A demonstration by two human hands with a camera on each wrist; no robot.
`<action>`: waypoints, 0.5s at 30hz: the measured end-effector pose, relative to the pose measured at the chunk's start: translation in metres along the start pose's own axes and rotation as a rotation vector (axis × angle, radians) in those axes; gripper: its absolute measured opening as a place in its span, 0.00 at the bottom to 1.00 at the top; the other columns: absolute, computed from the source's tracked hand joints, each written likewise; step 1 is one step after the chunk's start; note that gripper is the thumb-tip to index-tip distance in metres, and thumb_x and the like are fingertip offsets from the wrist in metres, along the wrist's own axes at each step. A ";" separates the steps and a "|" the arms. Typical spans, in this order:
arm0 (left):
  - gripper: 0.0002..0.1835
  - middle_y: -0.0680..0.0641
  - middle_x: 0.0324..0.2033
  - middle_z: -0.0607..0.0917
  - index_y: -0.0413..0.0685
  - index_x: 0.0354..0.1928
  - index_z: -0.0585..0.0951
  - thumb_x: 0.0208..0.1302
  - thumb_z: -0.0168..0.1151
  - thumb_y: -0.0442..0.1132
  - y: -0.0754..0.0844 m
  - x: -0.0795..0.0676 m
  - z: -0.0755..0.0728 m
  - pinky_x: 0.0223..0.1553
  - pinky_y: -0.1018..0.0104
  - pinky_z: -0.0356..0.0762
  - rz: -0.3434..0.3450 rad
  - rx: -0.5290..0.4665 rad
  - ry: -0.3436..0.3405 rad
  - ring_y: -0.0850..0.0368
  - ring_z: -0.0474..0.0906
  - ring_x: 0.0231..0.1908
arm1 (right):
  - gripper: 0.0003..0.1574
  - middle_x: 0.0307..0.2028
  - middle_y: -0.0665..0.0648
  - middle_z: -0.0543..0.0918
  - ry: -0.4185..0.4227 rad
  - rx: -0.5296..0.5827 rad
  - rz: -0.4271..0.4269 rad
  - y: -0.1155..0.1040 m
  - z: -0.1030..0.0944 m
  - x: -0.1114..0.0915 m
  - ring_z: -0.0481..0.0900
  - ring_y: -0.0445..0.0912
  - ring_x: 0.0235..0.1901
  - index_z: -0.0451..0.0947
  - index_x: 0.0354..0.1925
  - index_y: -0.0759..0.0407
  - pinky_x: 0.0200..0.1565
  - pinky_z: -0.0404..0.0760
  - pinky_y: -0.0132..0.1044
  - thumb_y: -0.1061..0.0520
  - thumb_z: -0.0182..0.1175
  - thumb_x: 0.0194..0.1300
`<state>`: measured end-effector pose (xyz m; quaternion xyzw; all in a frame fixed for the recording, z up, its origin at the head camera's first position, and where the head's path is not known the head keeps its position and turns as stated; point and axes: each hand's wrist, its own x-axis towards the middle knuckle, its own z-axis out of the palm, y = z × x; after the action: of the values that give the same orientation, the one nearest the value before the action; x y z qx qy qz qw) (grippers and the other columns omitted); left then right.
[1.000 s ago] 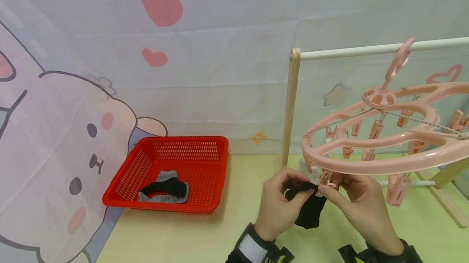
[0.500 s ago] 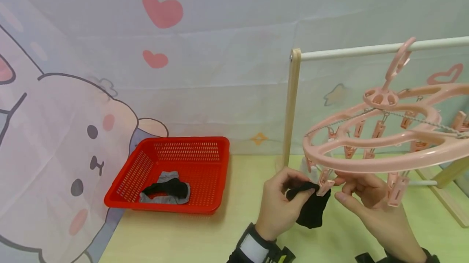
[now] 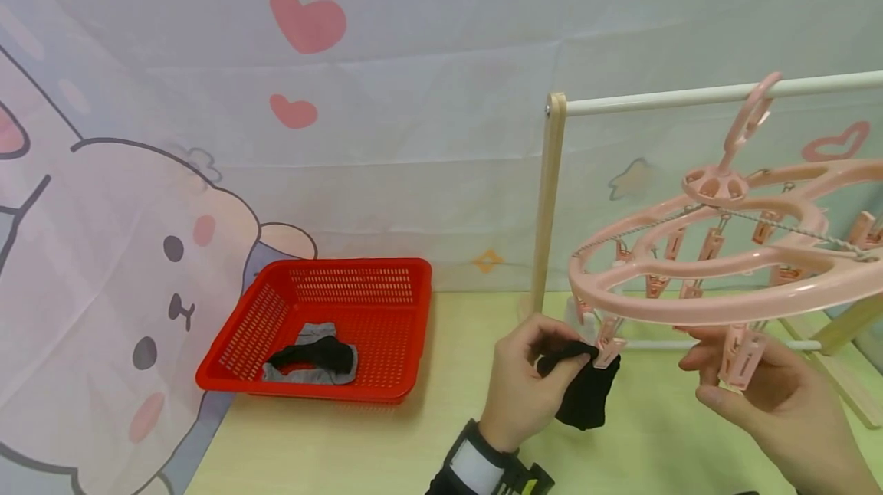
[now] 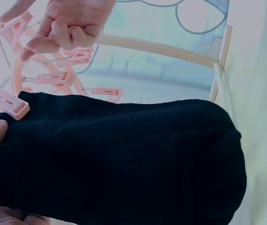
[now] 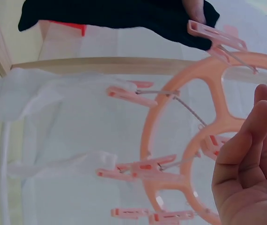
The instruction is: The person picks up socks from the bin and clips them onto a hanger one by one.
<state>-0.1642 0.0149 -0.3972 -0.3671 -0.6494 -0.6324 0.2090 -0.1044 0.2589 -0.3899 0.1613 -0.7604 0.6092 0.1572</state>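
A black sock (image 3: 588, 395) hangs below the ring of a pink clip hanger (image 3: 731, 311), and a pink clip (image 3: 608, 353) bites its upper edge. My left hand (image 3: 527, 384) pinches the sock's edge between thumb and fingers, just left of that clip. In the left wrist view the sock (image 4: 124, 159) fills the lower half, with the clip (image 4: 9, 103) on its corner. My right hand (image 3: 779, 395) is off to the right, behind another pair of dangling clips (image 3: 741, 357). Its fingers are loosely bent with nothing between them, as the right wrist view shows.
A red basket (image 3: 407, 326) at left holds grey and black socks (image 3: 317, 357). The hanger hooks over a white rail (image 3: 655, 102) on a wooden stand (image 3: 548, 204). White cloth pieces (image 5: 25, 93) hang from other clips in the right wrist view.
My right hand has let go of the clip at the sock and moved right, toward the other dangling clips. The clip now sits on the sock unaided; my left hand has stayed in place.
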 end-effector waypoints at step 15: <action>0.11 0.42 0.31 0.84 0.40 0.38 0.77 0.52 0.65 0.24 0.001 -0.001 0.001 0.32 0.68 0.82 0.001 0.035 0.001 0.64 0.79 0.33 | 0.26 0.45 0.65 0.83 -0.054 0.492 -0.495 0.007 -0.017 0.011 0.80 0.50 0.40 0.60 0.53 0.89 0.49 0.76 0.28 0.86 0.40 0.53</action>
<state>-0.1626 0.0159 -0.3970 -0.3632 -0.6601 -0.6209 0.2162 -0.1169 0.2762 -0.3872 0.3898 -0.5327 0.7130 0.2365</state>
